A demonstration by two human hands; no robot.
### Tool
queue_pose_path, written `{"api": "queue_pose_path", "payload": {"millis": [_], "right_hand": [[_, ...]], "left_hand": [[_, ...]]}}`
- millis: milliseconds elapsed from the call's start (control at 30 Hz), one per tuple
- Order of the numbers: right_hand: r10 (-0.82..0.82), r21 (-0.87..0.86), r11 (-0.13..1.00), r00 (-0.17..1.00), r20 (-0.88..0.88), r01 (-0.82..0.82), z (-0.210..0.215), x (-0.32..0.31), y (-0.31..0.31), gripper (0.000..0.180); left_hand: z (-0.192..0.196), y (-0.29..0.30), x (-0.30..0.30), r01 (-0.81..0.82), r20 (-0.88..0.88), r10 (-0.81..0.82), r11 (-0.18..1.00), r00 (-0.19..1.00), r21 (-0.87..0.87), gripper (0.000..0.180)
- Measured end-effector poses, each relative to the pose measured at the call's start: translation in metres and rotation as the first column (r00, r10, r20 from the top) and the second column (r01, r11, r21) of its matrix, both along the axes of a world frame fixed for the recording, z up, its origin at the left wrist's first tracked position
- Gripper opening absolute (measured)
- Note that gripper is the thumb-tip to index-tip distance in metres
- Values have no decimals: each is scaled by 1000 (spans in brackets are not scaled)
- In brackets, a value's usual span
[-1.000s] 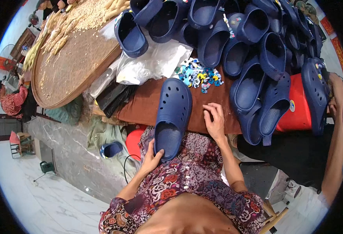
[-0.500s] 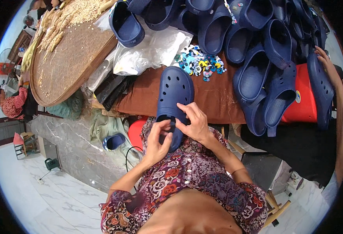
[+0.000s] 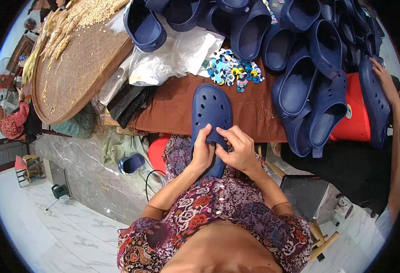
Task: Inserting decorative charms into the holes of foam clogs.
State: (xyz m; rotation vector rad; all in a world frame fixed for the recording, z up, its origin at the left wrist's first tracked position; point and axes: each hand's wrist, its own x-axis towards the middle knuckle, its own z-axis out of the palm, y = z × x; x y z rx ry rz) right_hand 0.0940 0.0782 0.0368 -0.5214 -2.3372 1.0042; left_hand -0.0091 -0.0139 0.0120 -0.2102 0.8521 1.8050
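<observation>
A navy clog (image 3: 212,104) with round vent holes lies toe-away in front of me, its heel end over my lap. My left hand (image 3: 203,148) grips the left side of its upper near the foot opening, thumb on top. On the right rim of the opening, my right hand (image 3: 237,148) is closed in a pinch, fingers curled. Whether anything small sits between those fingertips is hidden. Beyond the toe, a pile of small colourful shoe charms (image 3: 232,70) rests on the brown cloth (image 3: 172,107).
Many navy clogs (image 3: 295,86) are heaped at the back and right. Another person's hand (image 3: 381,73) holds a clog (image 3: 375,104) by the red container (image 3: 357,109). At left are a plastic bag (image 3: 168,59) and a round woven tray (image 3: 82,68) with corn.
The clog has shifted slightly right and turned a little. My left hand has moved from the heel opening up onto the upper's side; my right hand has moved right along the rim.
</observation>
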Motion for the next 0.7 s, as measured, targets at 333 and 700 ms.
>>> {"api": "queue_pose_path", "payload": {"millis": [333, 700], "right_hand": [[-153, -84, 984, 986, 71, 158, -10, -25, 80, 15], [-215, 218, 960, 960, 178, 175, -59, -84, 133, 24]], "left_hand": [[-4, 6, 4, -71, 15, 71, 997, 997, -22, 44], [-10, 4, 7, -83, -16, 82, 993, 997, -89, 36]]}}
